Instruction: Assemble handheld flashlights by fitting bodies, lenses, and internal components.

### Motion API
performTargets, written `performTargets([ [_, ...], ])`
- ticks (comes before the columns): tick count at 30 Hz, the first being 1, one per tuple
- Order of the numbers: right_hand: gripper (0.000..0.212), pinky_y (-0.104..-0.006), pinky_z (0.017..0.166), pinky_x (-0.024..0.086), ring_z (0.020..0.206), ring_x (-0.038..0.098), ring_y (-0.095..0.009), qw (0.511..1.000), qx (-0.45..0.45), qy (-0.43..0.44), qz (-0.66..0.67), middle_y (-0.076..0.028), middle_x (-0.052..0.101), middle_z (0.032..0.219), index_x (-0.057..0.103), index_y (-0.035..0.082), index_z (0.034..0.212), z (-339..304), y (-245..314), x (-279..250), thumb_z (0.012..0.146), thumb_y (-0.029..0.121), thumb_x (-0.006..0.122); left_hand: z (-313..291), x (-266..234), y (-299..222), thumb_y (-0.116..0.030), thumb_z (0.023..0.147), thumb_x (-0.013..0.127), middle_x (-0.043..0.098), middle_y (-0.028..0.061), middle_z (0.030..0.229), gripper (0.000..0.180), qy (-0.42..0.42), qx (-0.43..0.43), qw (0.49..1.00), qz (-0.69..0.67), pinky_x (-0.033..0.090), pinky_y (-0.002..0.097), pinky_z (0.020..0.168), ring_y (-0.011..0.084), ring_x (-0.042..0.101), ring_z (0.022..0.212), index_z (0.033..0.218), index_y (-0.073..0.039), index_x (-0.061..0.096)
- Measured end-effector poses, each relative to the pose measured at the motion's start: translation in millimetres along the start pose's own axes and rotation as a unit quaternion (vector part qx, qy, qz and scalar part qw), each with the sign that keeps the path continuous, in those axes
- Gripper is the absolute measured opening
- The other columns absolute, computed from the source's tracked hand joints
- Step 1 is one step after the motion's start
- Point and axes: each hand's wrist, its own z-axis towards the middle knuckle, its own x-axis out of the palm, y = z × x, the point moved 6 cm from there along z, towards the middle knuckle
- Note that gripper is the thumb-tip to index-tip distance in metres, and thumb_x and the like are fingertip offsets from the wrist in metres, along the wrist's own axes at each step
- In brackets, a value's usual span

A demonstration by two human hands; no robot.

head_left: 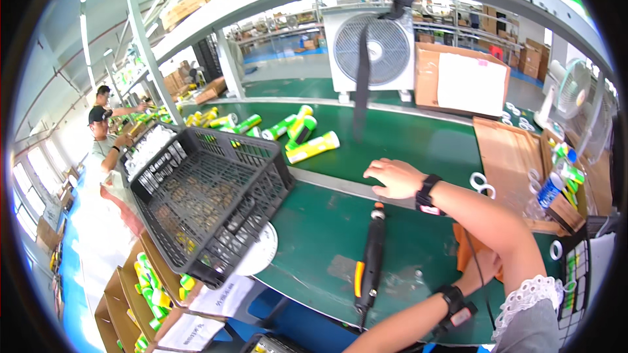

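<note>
Our right hand (398,180) hangs palm down above the grey strip (330,184) edging the green work table (307,238), its fingers loosely bent and free of any object that we can see. Our left hand (483,267) reaches across beneath the right forearm, beside an orange cloth-like piece (463,247); the forearm partly covers it, so we cannot tell whether it grasps that piece. We wear a black band on each wrist.

Nearest our right hand lies a black handheld power tool (373,255) with a yellow lever, flat on the table, its orange tip just below our fingers and its cord end toward us.

To the left we have a black plastic crate (252,232), tilted and overlapping a round white disc (263,252). Below it, open cardboard boxes (118,297) hold green and yellow tubes. More tubes of those colours (314,148) lie in a loose pile on the green belt (392,134) beyond the strip.

On our right, white rings (479,179) sit near a wooden tray (504,167), with a blue and white can (550,189) close by. Past the belt stand a large boxed fan unit (371,52) and a cardboard box (428,82). Two co-workers (101,134) stand far left.
</note>
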Motion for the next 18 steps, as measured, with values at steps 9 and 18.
performTargets([
  [9,0.071,-0.04,0.104,0.026,0.124,0.036,-0.033,0.985,0.16,-0.047,-0.037,-0.01,0.025,0.143,0.024,0.009,0.137,167,-85,81,0.072,0.012,0.052,-31,-83,3,-0.022,0.082,0.049,0.06,0.0184,0.081,0.022,-0.234,0.163,0.959,0.01,0.044,0.0433,0.065,0.0352,0.057,0.076,0.091,-0.003,0.055],
  [18,0.063,-0.0426,0.088,0.04,0.105,0.05,-0.03,0.981,0.141,-0.069,-0.11,-0.011,0.052,0.109,0.049,0.012,0.111,171,-97,100,0.055,0.023,0.076,-29,-91,17,-0.024,0.081,0.052,0.06,0.0179,0.081,0.022,-0.153,0.079,0.983,0.068,0.045,0.0417,0.065,0.0344,0.057,0.076,0.087,-0.003,0.056],
])
